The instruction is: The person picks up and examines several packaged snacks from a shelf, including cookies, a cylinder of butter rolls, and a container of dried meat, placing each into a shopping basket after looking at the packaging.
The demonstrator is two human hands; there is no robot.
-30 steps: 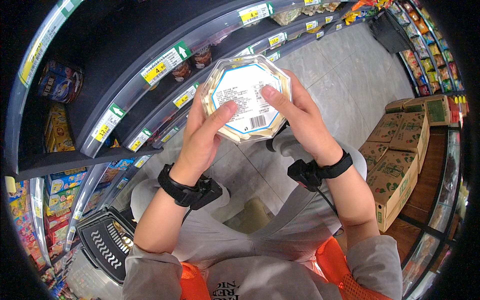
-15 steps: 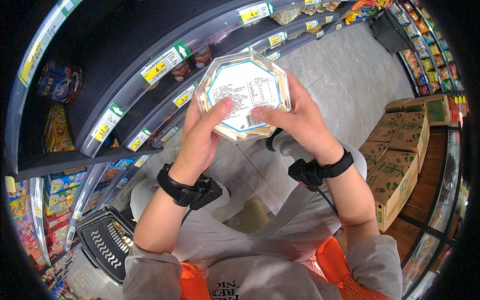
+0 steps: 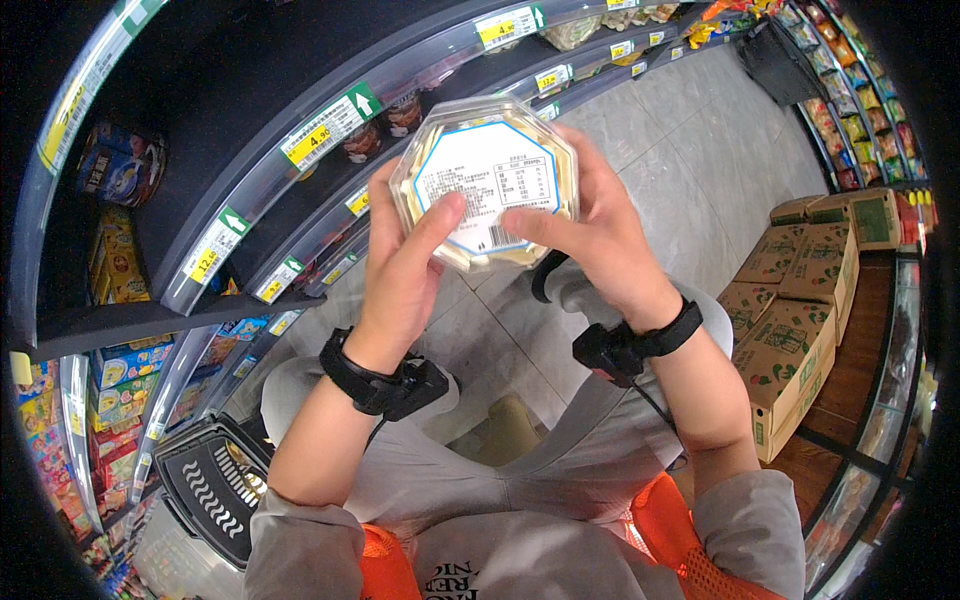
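Between both hands is a clear, eight-sided plastic food tub [image 3: 480,160] with pale contents. A white label with a blue border, small print and a barcode faces up at me. My left hand [image 3: 405,245] grips its left side, the thumb lying on the label and the fingers passing underneath. On the right side my right hand [image 3: 600,235] holds it the same way, with its thumb near the barcode. The tub is held up in front of the shelf edge, apart from it. Most of my fingers are hidden beneath the tub.
Curved store shelves [image 3: 330,140] with price tags rise at the left, holding tubs and a round blue package [image 3: 122,165]. Cardboard cartons [image 3: 785,335] are stacked at right. A black basket [image 3: 778,65] stands far right. A grey bin-like container [image 3: 195,500] with a black top sits lower left.
The tub has tilted slightly and shifted a little away from me in both hands. My left wrist has turned a bit; the grip is the same.
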